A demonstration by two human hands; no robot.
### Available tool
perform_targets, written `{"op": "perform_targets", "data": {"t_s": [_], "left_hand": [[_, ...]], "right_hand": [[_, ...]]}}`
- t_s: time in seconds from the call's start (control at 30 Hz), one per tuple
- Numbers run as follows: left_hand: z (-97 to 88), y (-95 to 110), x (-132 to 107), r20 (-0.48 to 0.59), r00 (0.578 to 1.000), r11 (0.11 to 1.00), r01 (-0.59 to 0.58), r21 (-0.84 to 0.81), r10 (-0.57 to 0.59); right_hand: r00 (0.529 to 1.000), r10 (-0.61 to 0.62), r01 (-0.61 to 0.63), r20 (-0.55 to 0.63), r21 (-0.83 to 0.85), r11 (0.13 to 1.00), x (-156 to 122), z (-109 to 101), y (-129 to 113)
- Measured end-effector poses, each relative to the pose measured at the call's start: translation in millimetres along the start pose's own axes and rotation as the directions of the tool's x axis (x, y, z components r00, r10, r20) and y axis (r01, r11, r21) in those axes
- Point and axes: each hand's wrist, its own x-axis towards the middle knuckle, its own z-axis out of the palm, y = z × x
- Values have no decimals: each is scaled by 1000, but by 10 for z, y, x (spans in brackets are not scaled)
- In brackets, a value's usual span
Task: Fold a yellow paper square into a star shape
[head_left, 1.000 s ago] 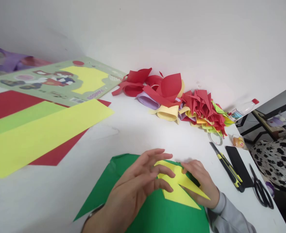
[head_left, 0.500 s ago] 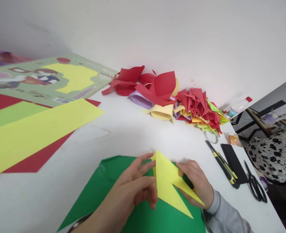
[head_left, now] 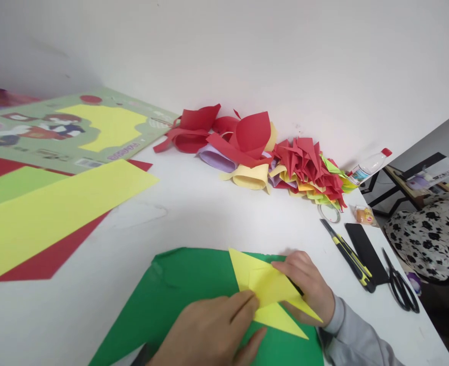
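A yellow folded paper [head_left: 273, 284] with long pointed ends lies over a green sheet [head_left: 186, 284] in front of me. My left hand [head_left: 220, 325] has its index finger and thumb closed on a flap of the yellow paper, which is turned down across the middle. At the paper's right side my right hand [head_left: 306, 284] grips it, fingertips on the upper edge and other fingers behind. Something dark shows between that hand and the paper; I cannot make out what it is.
Long yellow strip [head_left: 67, 208] and red sheets lie left, beside a printed green board [head_left: 113, 101]. Red paper shapes [head_left: 250, 137] and folded pieces [head_left: 304, 162] line the wall. Right are a tape roll [head_left: 329, 213], box cutter [head_left: 348, 254], black slab [head_left: 365, 254], scissors [head_left: 399, 287] and bottle [head_left: 369, 168].
My left hand has gone from open fingers beside the upright flap to a closed grip, moving down and right. The flap is now folded over to the right. The right hand keeps its hold.
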Motion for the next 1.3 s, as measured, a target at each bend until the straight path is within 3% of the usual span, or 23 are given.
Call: {"op": "perform_targets", "data": {"t_s": [0.13, 0.23, 0.33, 0.43, 0.5, 0.73, 0.83, 1.07, 1.17, 1.3], "left_hand": [[-47, -82, 87, -144, 989, 990, -3, 139, 23], [-39, -126, 107, -208, 963, 982, -147, 121, 170], [27, -180, 91, -73, 952, 951, -287, 119, 296], [96, -244, 56, 133, 953, 938, -292, 185, 271], [117, -268, 29, 197, 949, 938, -285, 195, 247], [136, -251, -14, 195, 963, 961, -221, 167, 187], [146, -256, -9, 166, 966, 963, -223, 152, 198], [89, -222, 4, 237, 941, 938, -288, 193, 240], [91, -225, 6, 222, 948, 946, -269, 183, 227], [102, -219, -12, 236, 949, 955, -249, 159, 208]], "right_hand": [[999, 22, -22, -30, 9, 1000, 38, -12, -42], [998, 2, 0, -64, 25, 1000, 59, -10, -46], [997, -19, 20, -79, 15, 1000, 74, -13, -46], [996, -46, 44, -71, -29, 999, 86, -21, -60], [996, -55, 50, -77, -61, 997, 95, -27, -76], [990, 51, -55, -130, -26, 998, 109, -28, -113], [984, 106, -106, -144, 7, 994, 108, -33, -121], [968, 173, -149, -181, 138, 979, 130, -49, -88], [939, 240, -195, -245, 196, 961, 117, -19, -69], [873, 401, -357, -278, 194, 913, 93, 30, -78]]}}
